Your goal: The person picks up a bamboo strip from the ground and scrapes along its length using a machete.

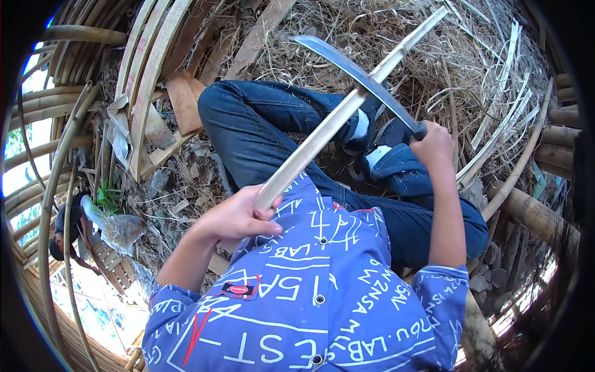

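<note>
A pale split bamboo strip slants from near my belly up to the far right. My left hand is closed round its near end. In my right hand is the dark handle of a long, slightly curved knife, its grey blade pointing to the far left. The blade lies across the strip beyond its middle and appears to touch it. Below them are my crossed legs in dark blue jeans.
Curly bamboo shavings cover the ground ahead. Wooden planks lean at the left, before a bamboo-slat wall. A thick bamboo pole lies at the right. Another person is partly visible at the far left.
</note>
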### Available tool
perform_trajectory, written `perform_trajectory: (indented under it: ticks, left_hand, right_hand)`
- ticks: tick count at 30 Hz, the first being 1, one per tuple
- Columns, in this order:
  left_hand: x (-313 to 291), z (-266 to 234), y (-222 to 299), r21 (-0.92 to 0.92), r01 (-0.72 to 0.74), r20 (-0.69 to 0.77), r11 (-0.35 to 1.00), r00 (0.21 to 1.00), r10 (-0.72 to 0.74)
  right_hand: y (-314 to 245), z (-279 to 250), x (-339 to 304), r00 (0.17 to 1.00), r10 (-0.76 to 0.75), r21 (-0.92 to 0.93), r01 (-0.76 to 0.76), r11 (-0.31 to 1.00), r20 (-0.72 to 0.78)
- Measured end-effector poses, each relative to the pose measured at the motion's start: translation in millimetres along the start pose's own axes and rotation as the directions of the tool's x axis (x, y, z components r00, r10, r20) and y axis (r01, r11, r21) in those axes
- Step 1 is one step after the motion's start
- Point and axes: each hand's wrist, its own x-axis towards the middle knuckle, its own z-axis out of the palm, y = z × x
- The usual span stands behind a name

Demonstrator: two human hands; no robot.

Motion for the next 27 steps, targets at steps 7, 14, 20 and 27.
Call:
perform_trajectory:
  ticks: [7,14,20,27]
  left_hand:
    - [11,-6,7,0.023,0.001,-0.005,1.0,1.0,-0.001]
    - [8,-16,4,0.076,0.031,-0.033,0.997,0.999,-0.029]
    - [24,-11,13,0.146,0.013,-0.091,0.989,0.996,0.0]
    - [11,-4,12,0.0,0.175,-0.154,0.985,0.973,-0.172]
  right_hand:
    - [-28,12,-25,0.999,0.031,0.191,-0.026,0.981,-0.024]
    - [-36,30,-23,0.984,-0.108,0.113,0.125,0.986,-0.144]
    - [6,36,30,0.982,-0.05,0.112,0.071,0.991,-0.18]
    - [-25,26,15,0.949,-0.254,0.086,0.274,0.958,-0.188]
